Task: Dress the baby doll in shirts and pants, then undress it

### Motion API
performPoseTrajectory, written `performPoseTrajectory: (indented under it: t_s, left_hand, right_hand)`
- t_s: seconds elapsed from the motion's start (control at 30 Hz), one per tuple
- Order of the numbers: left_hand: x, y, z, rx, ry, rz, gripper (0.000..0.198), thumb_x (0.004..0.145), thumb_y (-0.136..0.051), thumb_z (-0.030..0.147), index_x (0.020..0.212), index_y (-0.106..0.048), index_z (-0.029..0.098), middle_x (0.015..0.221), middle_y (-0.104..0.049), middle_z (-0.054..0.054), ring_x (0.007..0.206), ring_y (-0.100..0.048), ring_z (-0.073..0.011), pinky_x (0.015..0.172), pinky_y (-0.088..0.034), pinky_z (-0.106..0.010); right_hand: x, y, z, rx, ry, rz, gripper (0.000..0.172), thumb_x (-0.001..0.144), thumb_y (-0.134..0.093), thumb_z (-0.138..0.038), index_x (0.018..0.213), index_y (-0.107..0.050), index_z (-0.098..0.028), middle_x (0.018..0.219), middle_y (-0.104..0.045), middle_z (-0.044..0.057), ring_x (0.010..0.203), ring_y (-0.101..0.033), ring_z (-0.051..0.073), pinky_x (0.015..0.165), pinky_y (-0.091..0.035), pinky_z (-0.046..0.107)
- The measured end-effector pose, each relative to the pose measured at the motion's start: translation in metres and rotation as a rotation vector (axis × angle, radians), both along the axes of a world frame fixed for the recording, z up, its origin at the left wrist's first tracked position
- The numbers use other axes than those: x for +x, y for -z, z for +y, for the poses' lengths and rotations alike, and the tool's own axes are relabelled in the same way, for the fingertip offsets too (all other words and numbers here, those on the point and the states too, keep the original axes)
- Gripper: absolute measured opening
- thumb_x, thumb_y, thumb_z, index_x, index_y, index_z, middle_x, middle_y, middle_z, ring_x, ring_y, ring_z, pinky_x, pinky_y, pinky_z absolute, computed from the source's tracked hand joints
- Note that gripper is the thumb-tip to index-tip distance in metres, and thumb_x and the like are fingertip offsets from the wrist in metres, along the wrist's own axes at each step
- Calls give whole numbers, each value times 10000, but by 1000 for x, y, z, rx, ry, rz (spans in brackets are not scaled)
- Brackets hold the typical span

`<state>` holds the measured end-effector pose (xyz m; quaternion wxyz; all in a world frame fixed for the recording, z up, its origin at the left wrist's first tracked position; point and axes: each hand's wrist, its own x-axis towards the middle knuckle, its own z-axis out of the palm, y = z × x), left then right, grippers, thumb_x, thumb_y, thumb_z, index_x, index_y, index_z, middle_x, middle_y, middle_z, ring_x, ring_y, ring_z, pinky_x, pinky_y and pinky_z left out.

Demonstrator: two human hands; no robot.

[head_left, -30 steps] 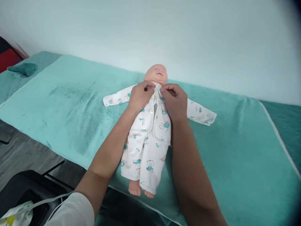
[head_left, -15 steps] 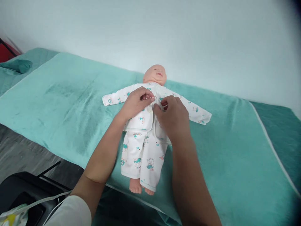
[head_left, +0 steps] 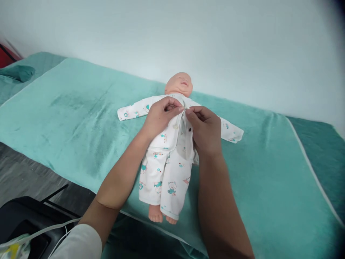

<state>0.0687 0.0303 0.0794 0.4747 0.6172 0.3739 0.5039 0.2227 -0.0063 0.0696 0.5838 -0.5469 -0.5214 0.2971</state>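
A baby doll [head_left: 179, 85] lies on its back with its arms spread, dressed in a white printed jacket [head_left: 163, 138] and matching trousers [head_left: 176, 176]. At the chest, my left hand [head_left: 163, 115] pinches one front edge of the jacket. My right hand [head_left: 206, 126] pinches the opposite front edge, its fingertips almost meeting those of the left. Below the hands the jacket front hangs apart, showing a pale button [head_left: 175, 126] on one side and a dark snap-like dot [head_left: 190, 130] on the other. What sits between the fingertips is hidden.
A teal cover [head_left: 81, 108] spreads over the bed against a pale wall [head_left: 172, 36]. At the lower left stands a black chair [head_left: 29, 219] with a white cord and a patterned cloth on it. Something red [head_left: 7, 57] shows at the far left.
My right hand has moved up and closed on the jacket's edge, lifting that flap. My left hand has shifted slightly up and right, bringing both sets of fingertips together.
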Motion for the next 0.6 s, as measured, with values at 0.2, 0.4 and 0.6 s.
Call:
performPoseTrajectory:
  t_s: [0.2,0.4,0.6]
  left_hand:
    - [3,-1,-1,-37,-16,-19,80,892,-722,261,857,-690,197,785,-646,7,740,-547,-118,719,-437,-270]
    - [0,4,3,-46,47,-39,83,908,-707,275,899,-726,194,815,-677,-1,762,-578,-116,727,-451,-262]
    - [-1,3,2,-42,47,-41,34,901,-692,227,894,-703,196,815,-666,8,751,-571,-102,722,-449,-248]
  right_hand:
    - [-5,4,1,-6,17,34,100,855,-714,-347,874,-725,-249,805,-712,-3,695,-628,154,617,-517,301]
    - [1,7,2,-22,-30,90,130,823,-751,-331,926,-758,-251,814,-724,-8,672,-630,139,608,-516,293]
    - [1,6,0,-40,-47,76,155,803,-775,-311,945,-761,-253,795,-711,-15,660,-617,132,592,-509,285]
